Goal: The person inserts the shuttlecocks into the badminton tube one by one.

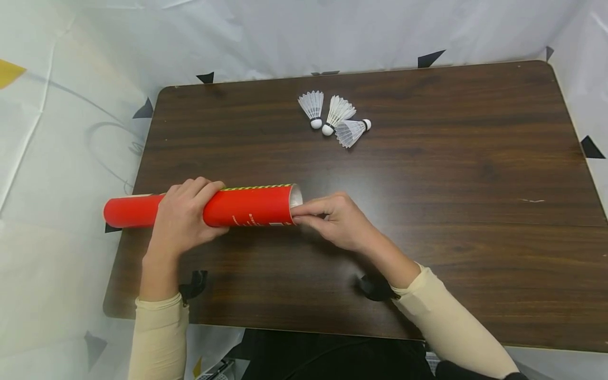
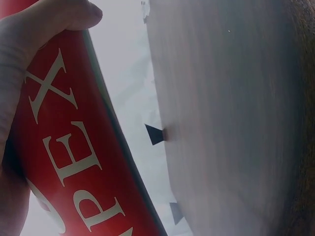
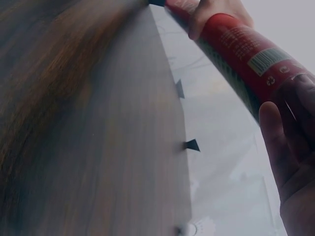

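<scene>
A long red tube [image 1: 252,207] lies level across the left half of the head view, over the table. My left hand [image 1: 185,214] grips it around its middle; large pale letters show on its side in the left wrist view. The tube's open end [image 1: 296,196] faces right, with a pale inner wall. At that opening is my right hand [image 1: 334,219], its fingers reaching inside and the thumb [image 3: 271,123] by the rim. The tube hides those fingertips, and I cannot tell whether they hold anything. Three white shuttlecocks [image 1: 311,108] lie together farther back.
The dark wood table [image 1: 451,174] has rounded corners and stands against white sheeting [image 1: 285,37] at the back and sides. Black tape pieces [image 1: 429,59] mark its edges. The tube's left end sticks out past the table's left edge.
</scene>
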### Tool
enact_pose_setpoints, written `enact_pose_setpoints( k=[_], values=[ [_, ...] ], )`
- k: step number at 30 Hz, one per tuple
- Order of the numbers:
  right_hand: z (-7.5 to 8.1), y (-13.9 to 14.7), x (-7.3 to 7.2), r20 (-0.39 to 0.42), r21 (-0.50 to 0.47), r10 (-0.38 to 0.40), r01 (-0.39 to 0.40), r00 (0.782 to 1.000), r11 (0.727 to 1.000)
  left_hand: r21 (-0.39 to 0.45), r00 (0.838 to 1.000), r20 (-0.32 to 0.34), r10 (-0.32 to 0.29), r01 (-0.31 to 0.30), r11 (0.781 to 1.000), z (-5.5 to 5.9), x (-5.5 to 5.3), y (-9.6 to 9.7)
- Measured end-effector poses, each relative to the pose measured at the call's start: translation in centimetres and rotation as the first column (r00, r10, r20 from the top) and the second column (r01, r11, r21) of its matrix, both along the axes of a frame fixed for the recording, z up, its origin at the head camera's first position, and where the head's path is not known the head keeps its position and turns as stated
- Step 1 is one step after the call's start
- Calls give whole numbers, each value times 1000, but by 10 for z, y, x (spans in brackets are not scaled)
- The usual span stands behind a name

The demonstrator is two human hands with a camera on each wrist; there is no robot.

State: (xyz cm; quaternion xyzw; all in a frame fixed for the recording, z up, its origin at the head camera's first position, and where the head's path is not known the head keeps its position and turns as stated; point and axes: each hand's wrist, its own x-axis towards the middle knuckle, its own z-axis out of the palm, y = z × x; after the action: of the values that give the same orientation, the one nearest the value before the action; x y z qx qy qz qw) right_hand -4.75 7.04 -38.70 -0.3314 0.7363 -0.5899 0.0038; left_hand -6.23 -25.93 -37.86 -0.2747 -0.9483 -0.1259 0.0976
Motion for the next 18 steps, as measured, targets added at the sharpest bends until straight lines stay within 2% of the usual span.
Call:
enact_pose_setpoints(
  k=[8,13,16,18],
  values=[
    [3,14,0,-31,44,-27,29,999,999,-6,1000,5,10,-10,1000,-1,0,-3],
    [1,27,-11,-80,65,-88,93,993,994,-2,1000,1,11,-11,1000,-1,0,-4],
    [-1,38,-21,-134,128,-141,158,981,979,0,1000,-1,7,-7,1000,-1,0,-4],
    [-4,46,-29,-223,203,-181,228,958,952,1,1000,-1,6,-6,1000,-1,0,-4]
  ],
)
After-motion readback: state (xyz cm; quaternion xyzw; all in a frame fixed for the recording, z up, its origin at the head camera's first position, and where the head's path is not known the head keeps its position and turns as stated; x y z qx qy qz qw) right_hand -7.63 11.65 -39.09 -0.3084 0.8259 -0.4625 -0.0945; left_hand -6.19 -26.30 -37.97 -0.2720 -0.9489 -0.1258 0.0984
